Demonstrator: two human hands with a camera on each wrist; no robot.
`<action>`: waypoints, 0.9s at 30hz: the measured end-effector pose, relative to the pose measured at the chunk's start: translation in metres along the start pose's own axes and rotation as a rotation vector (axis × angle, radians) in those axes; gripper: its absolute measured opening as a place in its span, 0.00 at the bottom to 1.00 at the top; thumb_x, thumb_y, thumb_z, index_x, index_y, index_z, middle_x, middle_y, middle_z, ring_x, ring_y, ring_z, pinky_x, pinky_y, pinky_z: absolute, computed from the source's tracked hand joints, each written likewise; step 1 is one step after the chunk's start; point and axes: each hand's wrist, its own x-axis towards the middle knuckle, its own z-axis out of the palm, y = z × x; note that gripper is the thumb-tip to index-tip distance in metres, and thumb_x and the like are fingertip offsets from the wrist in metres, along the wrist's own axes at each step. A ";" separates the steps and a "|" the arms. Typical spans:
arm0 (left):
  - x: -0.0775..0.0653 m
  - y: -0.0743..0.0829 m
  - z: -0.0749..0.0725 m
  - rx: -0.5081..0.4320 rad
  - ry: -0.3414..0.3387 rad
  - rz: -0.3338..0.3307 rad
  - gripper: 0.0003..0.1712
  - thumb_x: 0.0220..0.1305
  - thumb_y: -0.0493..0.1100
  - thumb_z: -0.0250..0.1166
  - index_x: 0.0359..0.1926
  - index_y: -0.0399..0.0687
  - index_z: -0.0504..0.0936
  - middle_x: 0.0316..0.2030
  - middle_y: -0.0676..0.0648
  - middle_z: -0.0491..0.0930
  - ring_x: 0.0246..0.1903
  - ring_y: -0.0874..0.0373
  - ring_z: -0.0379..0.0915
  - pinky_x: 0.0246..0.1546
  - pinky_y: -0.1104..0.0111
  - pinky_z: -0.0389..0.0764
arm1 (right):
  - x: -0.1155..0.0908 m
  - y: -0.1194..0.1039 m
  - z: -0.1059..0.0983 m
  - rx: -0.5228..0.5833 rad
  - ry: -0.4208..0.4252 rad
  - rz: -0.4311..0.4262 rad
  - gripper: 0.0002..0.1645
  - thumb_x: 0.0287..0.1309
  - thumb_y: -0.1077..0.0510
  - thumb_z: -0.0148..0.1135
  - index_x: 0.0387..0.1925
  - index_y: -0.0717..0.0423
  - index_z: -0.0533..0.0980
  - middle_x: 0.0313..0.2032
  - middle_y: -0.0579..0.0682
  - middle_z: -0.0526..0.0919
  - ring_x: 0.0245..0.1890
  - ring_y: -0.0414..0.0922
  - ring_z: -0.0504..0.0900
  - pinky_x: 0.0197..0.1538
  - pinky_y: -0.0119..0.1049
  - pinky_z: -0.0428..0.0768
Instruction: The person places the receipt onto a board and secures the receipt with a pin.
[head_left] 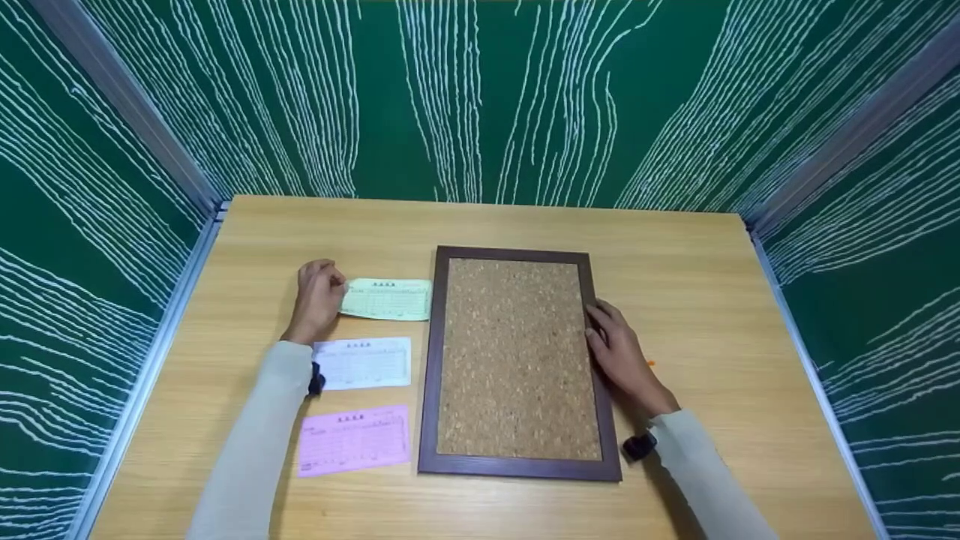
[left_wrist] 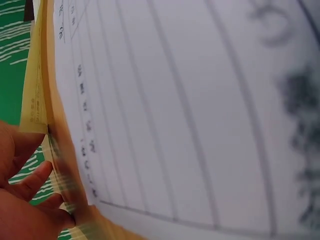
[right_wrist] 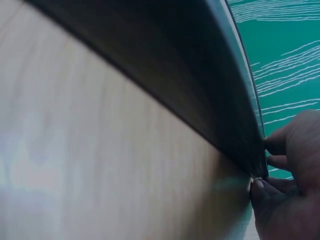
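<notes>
My left hand [head_left: 316, 298] pinches the left edge of a pale green printed slip [head_left: 386, 299], whose right edge reaches the cork board's frame. In the left wrist view that slip [left_wrist: 34, 95] stands tilted up from the table between thumb and finger. A dark-framed cork board [head_left: 517, 360] lies upright-wise in front of me, its cork bare. My right hand [head_left: 619, 351] grips the right side of the frame, fingers on its edge. The right wrist view shows those fingertips [right_wrist: 274, 145] at the dark frame [right_wrist: 200, 65].
Below the green slip lie a white slip [head_left: 364, 364], partly under my left wrist in view, and a pink slip [head_left: 355, 441]. A small orange item [head_left: 651, 363] shows beside my right wrist. Green walls [head_left: 495, 105] with white lines surround the wooden table [head_left: 360, 502].
</notes>
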 end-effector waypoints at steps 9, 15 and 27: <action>-0.004 0.007 -0.008 -0.047 -0.003 -0.003 0.07 0.81 0.32 0.60 0.50 0.32 0.83 0.58 0.33 0.78 0.67 0.37 0.67 0.69 0.45 0.70 | 0.000 -0.001 0.000 -0.008 0.003 0.002 0.31 0.84 0.65 0.54 0.81 0.70 0.65 0.82 0.71 0.58 0.83 0.68 0.58 0.80 0.66 0.62; -0.011 0.010 -0.013 -0.053 0.013 0.006 0.08 0.82 0.33 0.61 0.53 0.33 0.83 0.56 0.34 0.80 0.59 0.40 0.71 0.65 0.45 0.73 | 0.000 0.002 0.002 -0.012 0.013 -0.006 0.31 0.83 0.66 0.55 0.80 0.70 0.65 0.82 0.71 0.59 0.83 0.68 0.59 0.80 0.65 0.62; -0.019 0.019 -0.021 -0.084 0.034 0.037 0.08 0.83 0.33 0.61 0.52 0.33 0.85 0.47 0.37 0.86 0.47 0.46 0.80 0.49 0.57 0.79 | -0.002 0.001 0.002 0.011 0.008 0.007 0.31 0.85 0.64 0.54 0.81 0.69 0.64 0.83 0.70 0.57 0.83 0.67 0.57 0.81 0.65 0.61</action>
